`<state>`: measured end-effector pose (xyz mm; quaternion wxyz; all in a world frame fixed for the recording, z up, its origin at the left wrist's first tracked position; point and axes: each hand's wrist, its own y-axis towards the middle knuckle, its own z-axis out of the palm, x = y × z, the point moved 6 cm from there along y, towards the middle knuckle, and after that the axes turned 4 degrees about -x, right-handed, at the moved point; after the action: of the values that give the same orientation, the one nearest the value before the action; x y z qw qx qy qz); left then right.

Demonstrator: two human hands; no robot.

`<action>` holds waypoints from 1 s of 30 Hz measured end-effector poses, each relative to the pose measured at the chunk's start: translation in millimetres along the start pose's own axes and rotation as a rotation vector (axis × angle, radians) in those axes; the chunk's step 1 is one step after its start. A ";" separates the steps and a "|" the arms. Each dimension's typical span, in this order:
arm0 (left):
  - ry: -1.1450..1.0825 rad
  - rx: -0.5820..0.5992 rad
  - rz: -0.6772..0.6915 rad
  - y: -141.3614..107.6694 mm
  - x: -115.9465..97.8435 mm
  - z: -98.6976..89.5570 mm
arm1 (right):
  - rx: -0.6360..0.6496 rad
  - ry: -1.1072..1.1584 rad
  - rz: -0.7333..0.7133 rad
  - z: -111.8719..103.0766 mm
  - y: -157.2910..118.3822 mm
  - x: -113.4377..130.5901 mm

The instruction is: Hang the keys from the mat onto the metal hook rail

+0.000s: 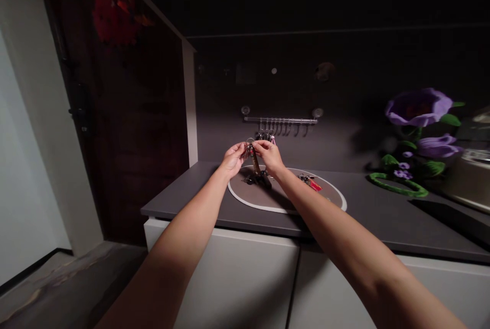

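- My left hand [231,159] is closed at the fingertips on a bunch of keys [250,150], and my right hand [271,156] pinches the same bunch from the other side.
- The bunch is up in the air between my hands, above the tabletop [356,201]; a brownish strip [255,163] hangs below it, though I can't tell where it ends.
- Under my hands lies an oval mat [268,207] with a white rim, and on it sits a dark clutter [262,180] too dim to sort out.
- My right forearm cuts across the mat — it hides part of the rim and the middle.
- Beyond that arm, a second key bunch [304,179] with a red tag [315,186] rests on the mat.
- Just behind my hands, a clear rail [281,120] with hooks is fixed to the wall; small things [263,136] hang at its left end, partly blocked by my right hand.
- Well off to the right stand purple flowers [419,107] and a green ring [398,186], near a shiny metallic vessel [469,175].
- To the left is a dark door [141,140] — red decoration [117,17] up top.
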<state>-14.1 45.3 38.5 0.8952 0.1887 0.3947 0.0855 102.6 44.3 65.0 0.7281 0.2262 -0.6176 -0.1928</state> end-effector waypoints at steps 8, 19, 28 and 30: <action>0.072 0.011 -0.049 0.5 10.6 -3.5 | -0.057 0.039 0.048 -10.7 2.0 13.6; 0.273 0.000 -0.114 -3.0 27.6 -4.1 | -0.121 -0.015 0.070 -42.9 9.7 16.9; 0.423 0.028 -0.148 -6.3 35.6 -3.5 | -0.265 -0.126 0.093 -79.7 36.9 12.3; 0.422 0.019 -0.159 -6.7 36.3 -3.7 | -0.302 -0.162 0.088 -85.4 45.5 12.2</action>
<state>7.6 51.1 9.0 0.7950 0.1432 0.5874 0.0486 188.9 82.8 89.2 0.7094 0.0705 -0.6476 -0.2690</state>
